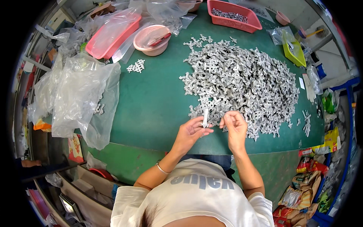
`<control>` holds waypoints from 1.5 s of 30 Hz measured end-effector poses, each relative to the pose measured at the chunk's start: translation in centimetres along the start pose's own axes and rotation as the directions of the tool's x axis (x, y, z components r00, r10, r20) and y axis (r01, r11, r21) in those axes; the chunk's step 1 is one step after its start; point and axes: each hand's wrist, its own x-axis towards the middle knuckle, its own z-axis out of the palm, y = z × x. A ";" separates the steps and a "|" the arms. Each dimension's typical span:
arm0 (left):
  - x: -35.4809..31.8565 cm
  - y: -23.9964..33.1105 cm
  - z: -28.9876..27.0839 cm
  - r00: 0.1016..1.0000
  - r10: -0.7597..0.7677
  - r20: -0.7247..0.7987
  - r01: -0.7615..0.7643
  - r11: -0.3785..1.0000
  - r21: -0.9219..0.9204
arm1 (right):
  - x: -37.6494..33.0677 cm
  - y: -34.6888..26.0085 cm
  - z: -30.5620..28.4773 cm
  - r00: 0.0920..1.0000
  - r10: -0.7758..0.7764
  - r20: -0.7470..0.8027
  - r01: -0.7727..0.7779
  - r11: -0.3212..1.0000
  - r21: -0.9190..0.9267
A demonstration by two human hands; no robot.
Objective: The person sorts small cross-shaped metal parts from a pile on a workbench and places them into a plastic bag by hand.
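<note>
Small metal piece held at the near edge of the grey pile.
On my head view, the left hand (189,133) pinches the metal piece (205,118); the right hand (235,128) is curled narrow beside the pile (242,81), and I can't tell if it holds anything. Far right, a pink tray (242,26) contains metal parts; far left, a pale bowl (155,50) holds a red-handled tool (160,39).

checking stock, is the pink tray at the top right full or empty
Partly filled: the pink tray holds loose grey pieces, with bare pink showing around them.
</note>
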 end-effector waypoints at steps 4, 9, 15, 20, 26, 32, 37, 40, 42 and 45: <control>-0.1 0.1 0.0 1.000 0.015 0.013 -0.015 1.000 -0.020 | -0.2 0.7 -0.2 0.954 0.263 0.147 -0.296 0.906 0.304; -0.3 -0.1 -0.4 0.999 0.047 0.010 -0.047 0.999 0.004 | 0.3 -1.2 -0.7 0.868 0.420 0.266 -0.475 0.858 0.196; -0.3 0.6 -1.3 0.995 0.101 -0.011 -0.100 0.994 0.041 | 1.6 -3.9 -1.5 0.631 0.657 0.413 -0.753 0.646 0.123; -0.3 0.9 -1.7 0.995 0.095 -0.022 -0.094 0.995 0.023 | 5.6 -7.6 -0.5 0.716 0.608 0.342 -0.662 0.747 0.059; -0.6 1.5 -1.3 0.993 0.106 -0.046 -0.105 0.994 0.013 | 18.8 -15.4 0.2 0.965 0.109 0.237 -0.151 0.975 0.166; -1.5 2.2 -1.5 0.988 0.136 -0.078 -0.133 0.990 0.039 | 16.2 -11.7 3.2 0.886 0.117 0.448 0.068 0.924 -0.376; -1.1 2.8 -1.0 0.994 0.110 -0.007 -0.109 0.992 0.055 | 6.4 -8.3 2.2 0.713 -0.134 0.689 0.668 0.428 -0.608; -0.4 3.6 1.4 0.994 0.065 0.083 -0.076 0.986 0.148 | 3.3 -7.6 0.4 0.618 -0.178 0.766 0.779 0.269 -0.566; -0.2 3.2 2.3 0.989 0.055 0.136 -0.082 0.975 0.206 | 1.7 -6.9 -1.0 0.672 -0.107 0.733 0.730 0.264 -0.630; -0.2 2.8 3.0 0.991 0.054 0.121 -0.084 0.962 0.261 | 0.1 -6.7 -3.9 0.743 -0.145 0.654 0.663 0.294 -0.688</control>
